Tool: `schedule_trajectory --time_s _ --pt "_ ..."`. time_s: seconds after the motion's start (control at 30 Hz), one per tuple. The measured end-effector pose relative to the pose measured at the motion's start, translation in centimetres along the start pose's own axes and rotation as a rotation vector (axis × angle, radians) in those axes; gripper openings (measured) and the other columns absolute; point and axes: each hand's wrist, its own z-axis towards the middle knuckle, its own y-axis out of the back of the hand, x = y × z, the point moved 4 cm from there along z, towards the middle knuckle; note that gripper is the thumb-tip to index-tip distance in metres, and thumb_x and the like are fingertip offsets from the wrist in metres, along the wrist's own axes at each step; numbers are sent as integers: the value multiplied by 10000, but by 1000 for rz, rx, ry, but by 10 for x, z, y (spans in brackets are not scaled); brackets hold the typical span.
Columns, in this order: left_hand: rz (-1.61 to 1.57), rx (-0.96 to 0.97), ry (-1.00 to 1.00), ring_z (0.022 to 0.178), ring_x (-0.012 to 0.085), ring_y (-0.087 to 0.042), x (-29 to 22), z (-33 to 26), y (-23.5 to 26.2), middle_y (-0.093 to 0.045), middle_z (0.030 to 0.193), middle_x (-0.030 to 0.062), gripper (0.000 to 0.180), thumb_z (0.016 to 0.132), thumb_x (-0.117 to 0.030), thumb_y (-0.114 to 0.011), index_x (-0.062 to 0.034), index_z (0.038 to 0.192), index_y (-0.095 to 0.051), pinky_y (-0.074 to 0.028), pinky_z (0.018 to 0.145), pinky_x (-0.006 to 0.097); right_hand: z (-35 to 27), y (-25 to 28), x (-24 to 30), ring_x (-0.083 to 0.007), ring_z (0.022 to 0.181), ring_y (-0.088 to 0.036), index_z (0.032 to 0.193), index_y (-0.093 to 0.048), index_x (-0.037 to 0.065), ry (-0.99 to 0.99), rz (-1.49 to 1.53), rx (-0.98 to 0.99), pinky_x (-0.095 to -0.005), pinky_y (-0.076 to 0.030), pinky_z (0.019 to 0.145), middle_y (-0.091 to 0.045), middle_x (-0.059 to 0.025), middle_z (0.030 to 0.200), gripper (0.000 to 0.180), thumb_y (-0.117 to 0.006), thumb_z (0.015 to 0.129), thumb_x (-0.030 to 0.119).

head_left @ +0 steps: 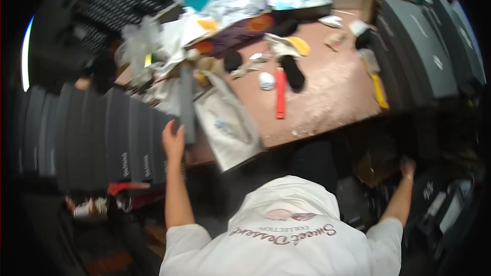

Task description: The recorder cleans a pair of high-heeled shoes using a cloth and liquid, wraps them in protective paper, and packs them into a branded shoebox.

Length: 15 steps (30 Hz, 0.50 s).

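My left hand (174, 138) reaches to the near end of a long row of dark grey boxes (117, 143) at the table's left. Its thumb and fingers are apart beside the last box, close to a narrow grey upright panel (187, 105); contact is unclear. A whitish flat bag (227, 122) with a small blue mark lies just right of the panel, overhanging the table's front edge. My right hand (407, 167) is low at the right, below table level, near dark boxes and a brown cardboard piece (371, 166). Its fingers are blurred and mostly hidden.
On the pinkish-brown table (332, 89) lie a red tool (280, 93), a black oblong thing (292, 73), a white roll (266, 81) and a yellow-handled tool (378, 87). Crumpled paper (238, 2) fills a purple box behind. More grey boxes (419, 46) stand at right.
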Motion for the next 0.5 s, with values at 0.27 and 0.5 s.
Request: schedule_trajectory --time_s 0.27,0.5 --pt "-325 152 154 711 79 -509 32 -12 -41 -623 808 41 270 938 -204 -590 64 951 -616 -440 645 246 -82 -55 155 -427 955 -611 901 -695 15 285 -915 -251 -483 -496 832 -652 -235 972 300 -563 860 280" --pt "-276 76 203 710 55 -487 22 -14 0 -589 793 -5 237 944 -226 -596 7 901 -619 -429 631 223 -89 -98 66 -440 1001 -594 922 -666 -64 78 -1008 -92 -497 -486 840 -617 -301 1020 388 -630 842 315"
